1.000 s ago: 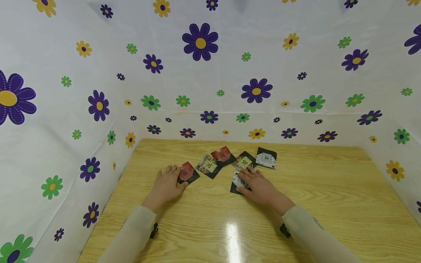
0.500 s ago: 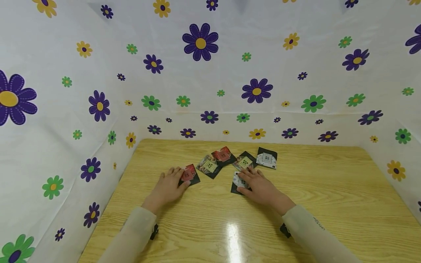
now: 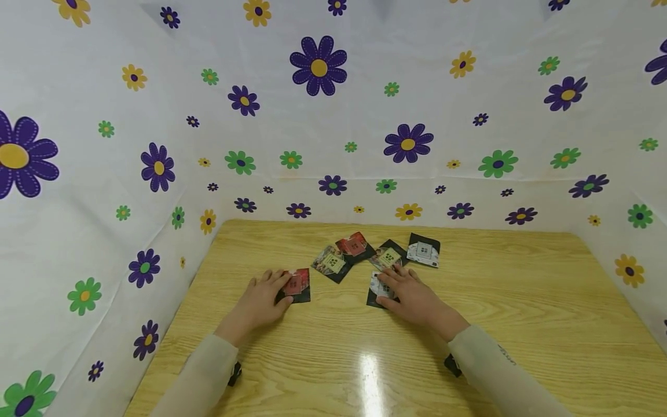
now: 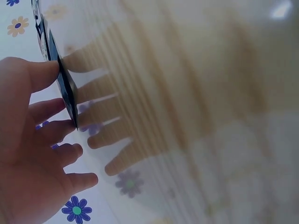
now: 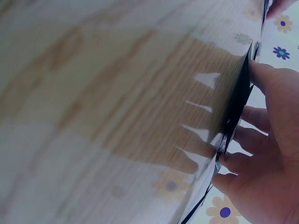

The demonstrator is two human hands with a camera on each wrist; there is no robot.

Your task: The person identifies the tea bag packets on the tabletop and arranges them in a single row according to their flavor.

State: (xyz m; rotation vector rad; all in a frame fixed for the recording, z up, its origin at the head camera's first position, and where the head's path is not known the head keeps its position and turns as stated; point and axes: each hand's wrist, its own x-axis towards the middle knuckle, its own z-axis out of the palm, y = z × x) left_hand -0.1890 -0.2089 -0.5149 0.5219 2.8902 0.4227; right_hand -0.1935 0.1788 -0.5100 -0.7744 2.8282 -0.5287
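Note:
My left hand (image 3: 260, 300) rests with spread fingers on a flat square black-and-red packet (image 3: 300, 285) at centre left. In the left wrist view, the thumb and fingertips touch the top of this thin dark packet (image 4: 63, 81). My right hand (image 3: 414, 295) lies on a black-and-white packet (image 3: 376, 291), partly hiding it. Fingertips of that hand are at the edge of a black-and-yellow packet (image 3: 388, 255) just behind. In the right wrist view, the thumb and fingers lie along a dark packet (image 5: 236, 102) on the glossy table.
Farther back lie another black-and-yellow packet (image 3: 330, 263), a second red one (image 3: 355, 247) overlapping it, and a second white one (image 3: 423, 250) at the right. The wooden table (image 3: 521, 301) is bounded by white flower-print sheets (image 3: 359, 116) at back and sides.
My left hand has drawn the red packet a little toward me and left, turning it straighter and away from the yellow one. The right hand has stayed in place.

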